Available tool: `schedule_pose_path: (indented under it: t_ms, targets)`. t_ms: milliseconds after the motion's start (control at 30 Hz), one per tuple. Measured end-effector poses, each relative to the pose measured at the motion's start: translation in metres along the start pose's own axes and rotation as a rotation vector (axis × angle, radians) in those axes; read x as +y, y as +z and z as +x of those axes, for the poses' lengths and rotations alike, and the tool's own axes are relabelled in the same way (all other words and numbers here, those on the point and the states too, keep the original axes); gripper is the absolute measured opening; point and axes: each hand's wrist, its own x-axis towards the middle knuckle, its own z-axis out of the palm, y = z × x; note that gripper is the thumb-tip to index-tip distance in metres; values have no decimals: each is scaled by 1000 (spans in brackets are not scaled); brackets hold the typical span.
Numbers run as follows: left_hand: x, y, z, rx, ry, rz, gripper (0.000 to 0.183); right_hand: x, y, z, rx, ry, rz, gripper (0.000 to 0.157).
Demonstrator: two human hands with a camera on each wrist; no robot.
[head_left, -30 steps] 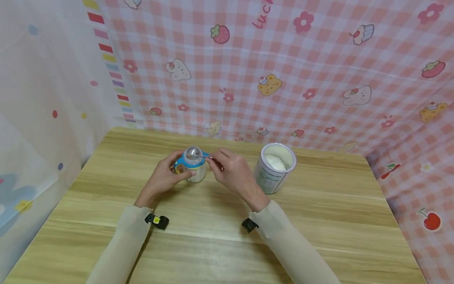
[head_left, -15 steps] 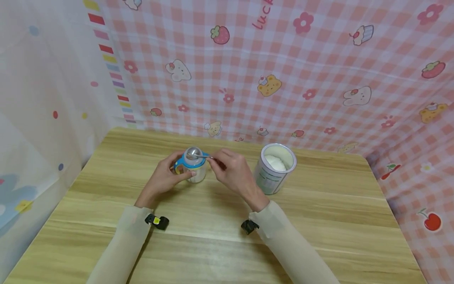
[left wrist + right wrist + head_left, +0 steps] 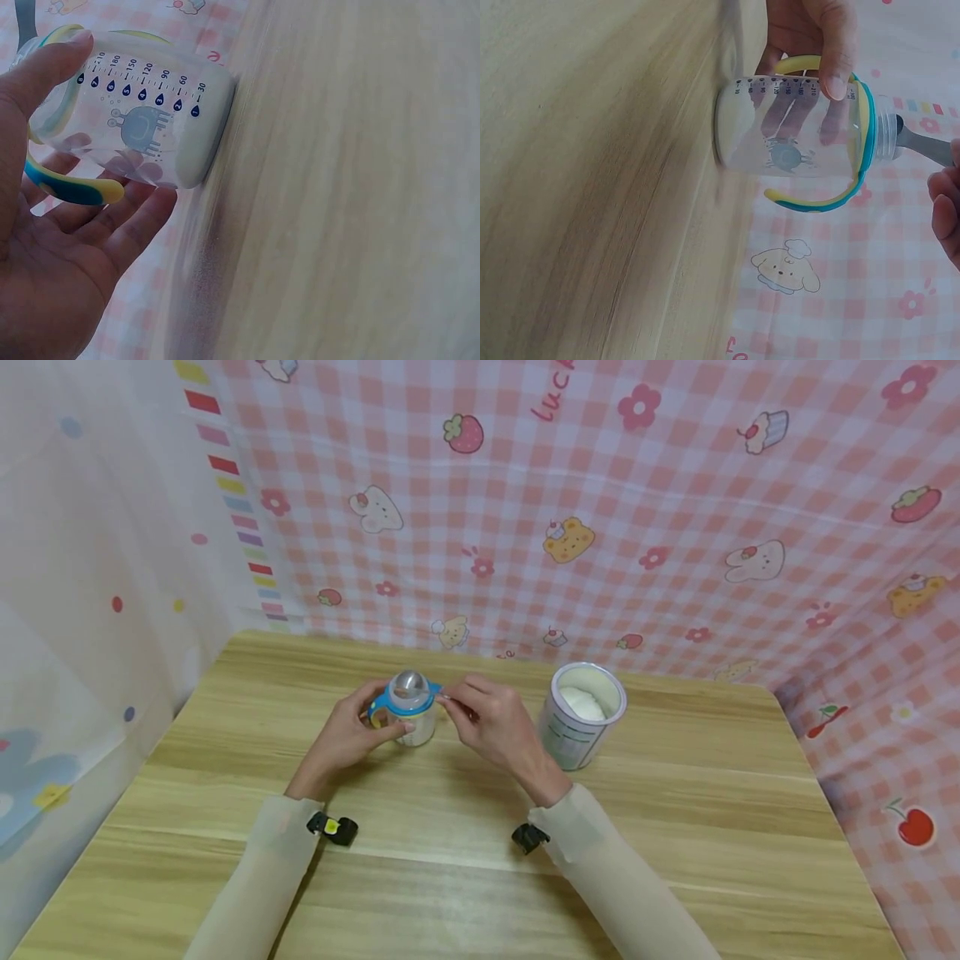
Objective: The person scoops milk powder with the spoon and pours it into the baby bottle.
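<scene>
A clear baby bottle (image 3: 420, 728) with blue-and-yellow handles stands upright on the table, its lid off. My left hand (image 3: 347, 727) grips it from the left, thumb on the near side and fingers behind. In the left wrist view, a measuring scale and a grey animal print show on the bottle (image 3: 142, 112), with a whitish layer at its base. My right hand (image 3: 495, 718) pinches a metal spoon (image 3: 411, 683) by the handle. The rounded back of its bowl faces up at the bottle's mouth. The right wrist view shows the spoon's handle (image 3: 926, 145) reaching to the neck.
Right of my right hand stands an open can (image 3: 573, 739) with white powder (image 3: 583, 703) inside. The wooden table (image 3: 420, 877) ends at a pink checked cloth (image 3: 510, 510) behind. A pale curtain (image 3: 112, 693) hangs at the left.
The spoon has turned over at the bottle's mouth, from hollow side up to rounded back up. The left hand, the bottle and the can have stayed in place.
</scene>
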Motion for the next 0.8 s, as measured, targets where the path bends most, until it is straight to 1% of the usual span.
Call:
schedule_pose_path:
  t_ms: [100,200,233,400,533,600,733,800]
  targets:
    - [0,0,0,-2,-1,0,61,1,0,0,1,3,4,11]
    - [-1,0,0,-6,-10,-4,62,1,1,-1,5,23,29,12]
    - [-5,0,1,-6,-8,-6,62,1,0,-2,9,35,42,12]
    - [-3,0,0,-6,-18,11,63,1,-1,-2,65,111,111,11]
    - [4,1,-2,1,-33,43,63,1,-3,-1,123,183,174,13]
    - [11,1,-4,0,-37,51,62,0,-4,-1,147,229,224,13]
    - [23,0,-8,-8,-40,50,61,-1,-7,-1,185,328,329,12]
    - [25,0,-8,-12,-40,45,62,-2,-9,-1,199,382,365,12]
